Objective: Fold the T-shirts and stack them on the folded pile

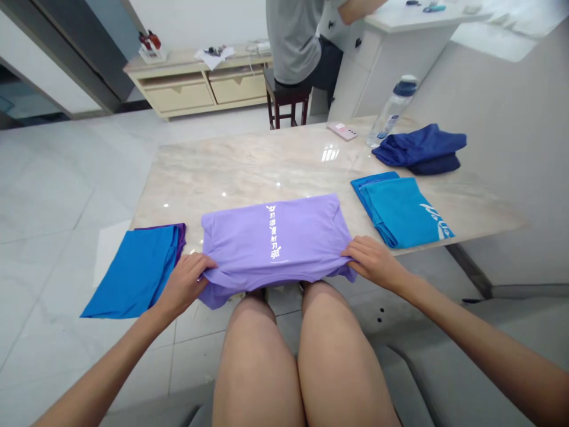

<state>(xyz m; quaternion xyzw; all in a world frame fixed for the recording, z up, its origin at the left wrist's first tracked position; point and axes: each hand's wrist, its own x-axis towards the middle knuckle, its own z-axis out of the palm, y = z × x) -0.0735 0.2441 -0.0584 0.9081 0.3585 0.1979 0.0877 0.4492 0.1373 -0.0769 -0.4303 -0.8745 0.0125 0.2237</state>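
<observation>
One light purple shirt [302, 231] is held by both hands, part of it on the table [240, 172] and its near edge hanging over the side. Its near left end is pinched by the fingers of the left hand [189, 279], and its near right end by those of the right hand [371, 261]; the thumbs are hard to make out. Left of the left fingers, a dark purple cloth [182, 237] is mostly hidden by a blue cloth [137, 267]. Past the right fingers, a teal cloth [395, 210], a dark blue cloth [422, 148], a bottle [391, 115] and a phone [342, 131] are seen. Far beyond the fingers, a person [296, 41] is cut off by the top edge. White writing [273, 231] is printed between the two sets of fingers, too small to be read. On the teal cloth, big white letters [438, 220] are cut off.
</observation>
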